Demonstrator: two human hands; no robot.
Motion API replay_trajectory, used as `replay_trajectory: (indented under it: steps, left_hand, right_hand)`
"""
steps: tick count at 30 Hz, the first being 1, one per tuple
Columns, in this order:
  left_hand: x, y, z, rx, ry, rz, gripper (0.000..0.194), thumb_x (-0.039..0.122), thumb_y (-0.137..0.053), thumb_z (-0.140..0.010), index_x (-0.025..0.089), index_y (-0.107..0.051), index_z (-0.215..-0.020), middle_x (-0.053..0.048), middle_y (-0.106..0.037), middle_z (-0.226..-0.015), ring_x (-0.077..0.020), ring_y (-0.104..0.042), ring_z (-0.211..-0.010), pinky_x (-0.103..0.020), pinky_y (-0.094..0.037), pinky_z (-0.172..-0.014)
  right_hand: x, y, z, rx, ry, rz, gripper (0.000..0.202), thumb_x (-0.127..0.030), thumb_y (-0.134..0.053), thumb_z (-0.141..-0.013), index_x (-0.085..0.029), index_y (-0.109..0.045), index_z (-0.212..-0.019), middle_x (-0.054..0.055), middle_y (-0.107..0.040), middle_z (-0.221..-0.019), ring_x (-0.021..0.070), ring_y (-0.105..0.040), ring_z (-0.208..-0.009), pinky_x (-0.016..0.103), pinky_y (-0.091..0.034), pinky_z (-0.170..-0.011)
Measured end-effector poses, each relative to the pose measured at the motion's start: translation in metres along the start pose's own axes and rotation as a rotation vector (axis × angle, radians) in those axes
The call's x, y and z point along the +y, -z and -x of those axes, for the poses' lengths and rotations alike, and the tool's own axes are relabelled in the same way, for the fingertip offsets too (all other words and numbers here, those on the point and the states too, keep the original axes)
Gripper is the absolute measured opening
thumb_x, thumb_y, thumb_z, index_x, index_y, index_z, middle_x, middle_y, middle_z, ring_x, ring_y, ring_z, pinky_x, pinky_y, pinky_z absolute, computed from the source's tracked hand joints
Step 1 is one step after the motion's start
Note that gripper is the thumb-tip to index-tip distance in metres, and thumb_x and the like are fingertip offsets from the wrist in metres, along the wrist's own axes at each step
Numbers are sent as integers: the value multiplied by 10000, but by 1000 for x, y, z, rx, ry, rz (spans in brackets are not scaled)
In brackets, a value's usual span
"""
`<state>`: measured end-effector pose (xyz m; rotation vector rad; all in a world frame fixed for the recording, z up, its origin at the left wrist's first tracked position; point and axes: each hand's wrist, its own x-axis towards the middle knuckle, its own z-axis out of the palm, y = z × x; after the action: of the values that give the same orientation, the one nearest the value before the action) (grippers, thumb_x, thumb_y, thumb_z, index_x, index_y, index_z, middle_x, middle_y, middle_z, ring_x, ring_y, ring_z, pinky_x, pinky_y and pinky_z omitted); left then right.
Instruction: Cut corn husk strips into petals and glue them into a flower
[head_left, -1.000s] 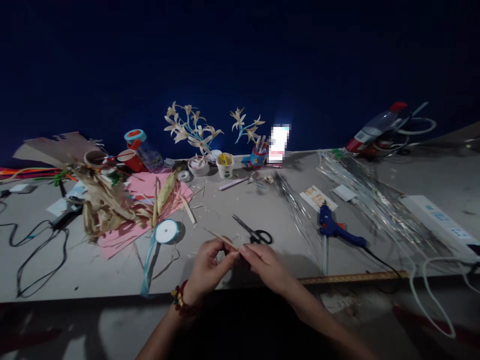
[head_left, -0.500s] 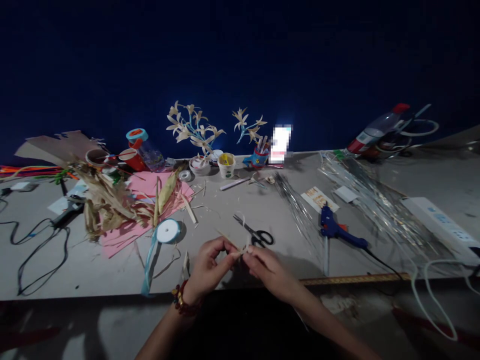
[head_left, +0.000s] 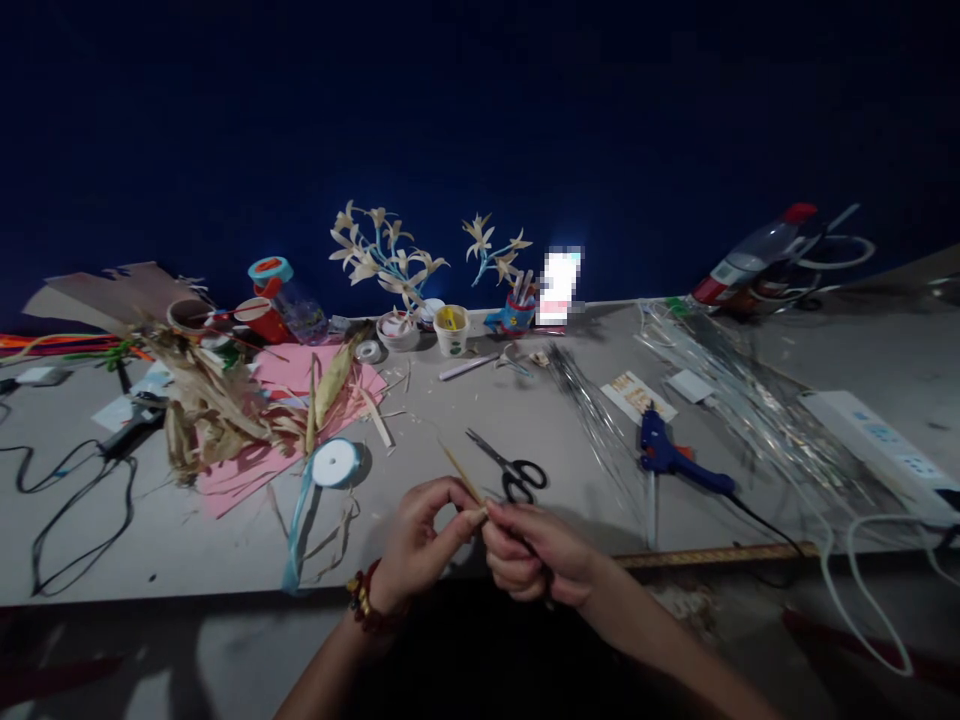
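Note:
My left hand (head_left: 429, 535), with a beaded bracelet (head_left: 364, 600) at its wrist, pinches a thin tan strip (head_left: 463, 473) between thumb and fingertips. The strip points up and away over the table. Fingertips touching the left ones, my right hand (head_left: 532, 552) is curled closed at the strip's near end; what lies inside its fingers is hidden. Black scissors (head_left: 514, 470) lie just beyond the hands, blades pointing up and left. A spool of light blue ribbon (head_left: 334, 463) rests left of my left hand.
Dried husks (head_left: 217, 400) lie on pink paper (head_left: 240, 475) at the left. Husk flowers (head_left: 382, 250) stand in a pot at the back. A blue glue gun (head_left: 679, 460), wires (head_left: 592, 400) and a power strip (head_left: 877, 450) lie at the right.
My right hand has curled its fingers in and turned, and the pale strip near the scissors has gone from there. More of the tan strip now shows beyond my left hand.

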<state>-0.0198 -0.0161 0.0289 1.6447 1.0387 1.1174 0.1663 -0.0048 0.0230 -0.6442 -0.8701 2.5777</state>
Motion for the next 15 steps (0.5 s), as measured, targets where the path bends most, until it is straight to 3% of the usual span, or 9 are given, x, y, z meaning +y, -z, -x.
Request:
replay_trajectory:
  steps: [5, 10, 13, 15]
  left_hand:
    - [-5, 1, 0, -12, 39, 43, 149, 263, -610, -937, 163, -625, -827, -26, -671, -718, -138, -626, -661, -247, -489, -667]
    - [-8, -2, 3, 45, 62, 47, 159, 278, -604, -939, 163, -615, -829, -28, -653, -712, -143, -619, -655, -255, -492, -659]
    - [-7, -3, 4, 67, 63, -5, 176, 284, -602, -935, 165, -609, -806, -32, -648, -708, -151, -616, -659, -254, -485, -647]
    - [-6, -4, 6, 71, 57, -37, 173, 283, -599, -933, 167, -606, -804, -34, -643, -710, -160, -614, -679, -257, -479, -647]
  right_hand:
    - [-3, -5, -1, 220, 166, 295, 612, -723, -500, -876, -205, -411, -561, -99, -308, -437, 56, -200, -390, 214, -138, -402]
    - [-6, -11, 5, 449, 301, 836, 595, -677, -372, -963, -187, -512, -655, -21, -495, -620, 117, -454, -589, 243, -331, -571]
    - [-8, -13, 8, 544, 342, 1115, 529, -603, -346, -1006, -195, -534, -725, -1, -550, -686, 147, -503, -669, 270, -324, -632]
    - [-6, -13, 8, 559, 344, 1128, 545, -613, -328, -1005, -200, -507, -697, -2, -532, -666, 147, -481, -646, 274, -305, -614]
